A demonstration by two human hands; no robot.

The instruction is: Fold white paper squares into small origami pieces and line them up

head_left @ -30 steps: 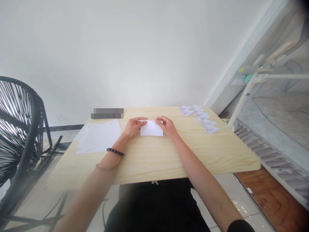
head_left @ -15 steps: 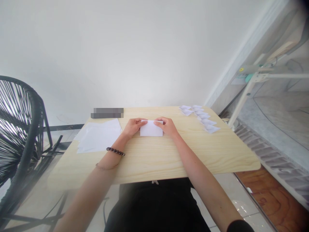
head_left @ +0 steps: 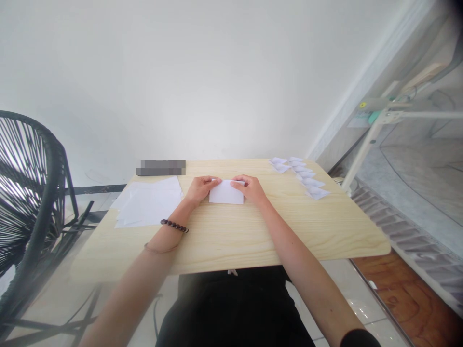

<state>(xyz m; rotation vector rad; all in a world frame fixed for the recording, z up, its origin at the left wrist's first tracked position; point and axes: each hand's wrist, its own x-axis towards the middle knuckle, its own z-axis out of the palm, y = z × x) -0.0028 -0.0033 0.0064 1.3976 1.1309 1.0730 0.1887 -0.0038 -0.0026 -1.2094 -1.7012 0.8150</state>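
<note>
A small white folded sheet of paper [head_left: 226, 193] is held above the middle of the wooden table [head_left: 231, 241]. My left hand [head_left: 200, 188] pinches its upper left corner, thumb on the near face. At the upper right corner, my right hand [head_left: 251, 187] grips it the same way, with the thumb in front and fingers behind. The paper's far side is hidden. Left of my left hand lies a stack of loose white sheets [head_left: 148, 205]. Several folded white paper pieces [head_left: 310, 182] sit in rows at the table's far right.
A blurred-out dark patch [head_left: 161, 168] covers something at the table's back left. A black woven chair [head_left: 47, 159] stands to the left. The white wall [head_left: 217, 86] rises behind the table. On the right is a white metal frame [head_left: 372, 130] beside a bed-like surface.
Almost nothing differs. The folded paper has tilted very slightly in my hands, and both hands keep their grip in the same place.
</note>
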